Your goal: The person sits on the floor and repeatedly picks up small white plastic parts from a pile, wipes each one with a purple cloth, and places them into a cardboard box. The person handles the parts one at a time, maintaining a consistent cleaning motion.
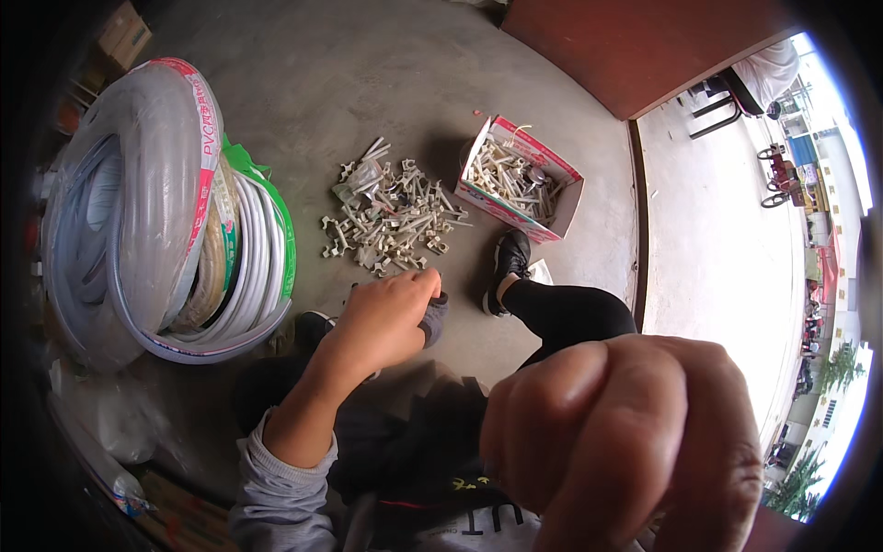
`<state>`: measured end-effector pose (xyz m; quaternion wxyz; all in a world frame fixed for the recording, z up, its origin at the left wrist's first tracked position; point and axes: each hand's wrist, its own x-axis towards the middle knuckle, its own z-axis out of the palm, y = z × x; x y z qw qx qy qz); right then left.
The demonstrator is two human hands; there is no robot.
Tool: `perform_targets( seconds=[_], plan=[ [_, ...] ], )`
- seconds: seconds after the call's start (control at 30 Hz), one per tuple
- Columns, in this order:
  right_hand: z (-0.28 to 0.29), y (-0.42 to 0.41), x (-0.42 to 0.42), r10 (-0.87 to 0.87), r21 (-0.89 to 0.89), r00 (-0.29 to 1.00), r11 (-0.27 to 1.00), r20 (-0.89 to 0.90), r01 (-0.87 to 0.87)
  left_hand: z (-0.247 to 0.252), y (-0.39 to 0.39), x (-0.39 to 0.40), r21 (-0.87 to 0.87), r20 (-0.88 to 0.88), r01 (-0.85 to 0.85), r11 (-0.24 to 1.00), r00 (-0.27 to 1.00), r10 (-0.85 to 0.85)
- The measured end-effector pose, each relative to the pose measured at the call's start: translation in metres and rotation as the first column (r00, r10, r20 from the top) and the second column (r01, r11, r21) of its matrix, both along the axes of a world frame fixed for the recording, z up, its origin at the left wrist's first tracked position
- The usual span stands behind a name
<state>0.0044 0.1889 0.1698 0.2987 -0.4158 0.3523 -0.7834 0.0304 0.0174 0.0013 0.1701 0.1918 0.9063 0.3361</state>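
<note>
My left hand (390, 314) is curled shut in front of my lap, back of the hand up. Under its fingers shows a dark grey object (434, 321), perhaps cloth; most of it is hidden. Large and close to the camera, my right hand (621, 441) has its fingers folded, and I cannot tell whether anything is inside it. On the floor beyond my left hand lies a loose pile of white plastic pipe clips (397, 221), with a crumpled clear plastic bag (362, 178) on it. An open cardboard box (567, 224) farther right holds more clips and a round metal piece (535, 175).
Coiled PVC hoses (165, 138), partly in clear and green wrapping, stand at the left. My black shoe (510, 259) is beside the box. A reddish-brown door panel (621, 48) and a floor track (640, 228) border the bright outdoor yard. A cardboard carton (123, 33) sits far left.
</note>
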Motion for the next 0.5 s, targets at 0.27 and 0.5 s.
perform_targets(
  seconds=[0.27,0.5],
  plan=[
    [0.005,0.000,-0.012,-0.074,0.199,0.995,0.978,0.062,0.061,0.014,-0.004,-0.019,0.092,-0.052,-0.058,0.994,0.997,0.063],
    [-0.110,-0.027,-0.075,-0.388,0.438,0.860,0.871,0.331,0.224,0.031,-0.016,-0.046,0.699,0.303,-0.519,0.491,0.838,0.455]
  ],
)
